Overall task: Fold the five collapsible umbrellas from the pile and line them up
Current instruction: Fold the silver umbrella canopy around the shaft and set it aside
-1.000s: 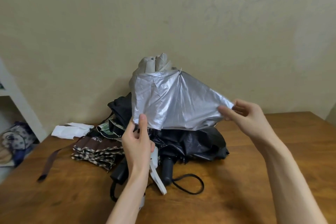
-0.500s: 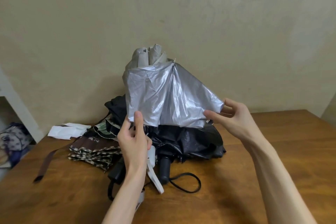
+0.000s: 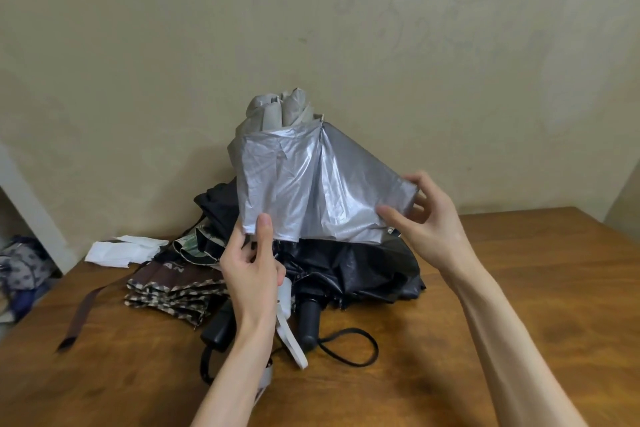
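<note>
While steadying the silver collapsible umbrella (image 3: 311,191) upright above the pile (image 3: 304,274) on the counter (image 3: 536,288), grips its white handle (image 3: 286,295) with left hand (image 3: 252,270), thumb at the hem, and pinches a panel edge taut sideways with right hand (image 3: 426,222), likely flattening fabric for pleating. Leaves black umbrella (image 3: 374,267) and checked brown umbrella (image 3: 169,291) heaped beneath, none lined up.

On the table (image 3: 519,288), near the wall (image 3: 138,80): a pile of umbrellas (image 3: 363,274), and above it a raised umbrella (image 3: 311,184), pinched at its lower left edge by the left hand (image 3: 251,270) and at its right corner by the right hand (image 3: 426,229). Left of the pile, a flat umbrella (image 3: 166,291) and a strap (image 3: 83,315); farther back, a folded sheet (image 3: 121,250). In front, a left handle (image 3: 220,326), a right handle (image 3: 308,319) and a cord loop (image 3: 349,347).
</note>
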Demonstrator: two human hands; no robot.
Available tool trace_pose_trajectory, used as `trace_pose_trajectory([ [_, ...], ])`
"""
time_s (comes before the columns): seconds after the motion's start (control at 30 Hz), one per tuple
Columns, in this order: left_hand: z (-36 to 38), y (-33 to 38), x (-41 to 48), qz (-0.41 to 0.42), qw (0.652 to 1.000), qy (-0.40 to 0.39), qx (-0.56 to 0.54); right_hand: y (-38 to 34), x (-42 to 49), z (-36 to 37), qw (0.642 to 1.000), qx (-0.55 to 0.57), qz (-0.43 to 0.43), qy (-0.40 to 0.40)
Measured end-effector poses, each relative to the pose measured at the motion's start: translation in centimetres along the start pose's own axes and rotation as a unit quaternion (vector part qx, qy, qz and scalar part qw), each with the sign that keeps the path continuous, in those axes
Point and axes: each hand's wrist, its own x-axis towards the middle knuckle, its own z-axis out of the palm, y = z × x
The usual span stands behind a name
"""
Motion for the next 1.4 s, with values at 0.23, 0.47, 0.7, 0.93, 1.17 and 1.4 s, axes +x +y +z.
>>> trace_pose_trajectory([
  [0.23, -0.3, -0.1, 0.3, -0.006, 1.0, 0.022, -0.021, 0.8, 0.5, -1.9, 0.987, -0.158, 0.011, -0.016],
  [0.47, 0.0, 0.0, 0.1, 0.004, 1.0, 0.014, -0.011, 0.0, 0.3, -1.0, 0.947, 0.282, 0.143, 0.056],
  [0.7, -0.1, 0.5, 0.0, 0.007, 0.999, 0.031, -0.017, 0.4, 0.0, 0.1, 0.973, 0.128, 0.187, -0.049],
  [0.93, -0.3, 0.8, 0.2, 0.014, 0.999, 0.048, -0.022, 1.1, 0.3, 1.8, 0.975, 0.14, 0.174, 0.001],
  [1.17, -0.3, 0.9, 0.3, 0.009, 0.998, 0.061, -0.018, 1.0, 0.5, 0.3, 0.971, 0.162, 0.174, -0.029],
  [1.4, -0.3, 0.7, 0.2, 0.004, 0.999, 0.034, -0.022, 0.5, -0.2, -0.4, 0.972, 0.129, 0.147, -0.128],
])
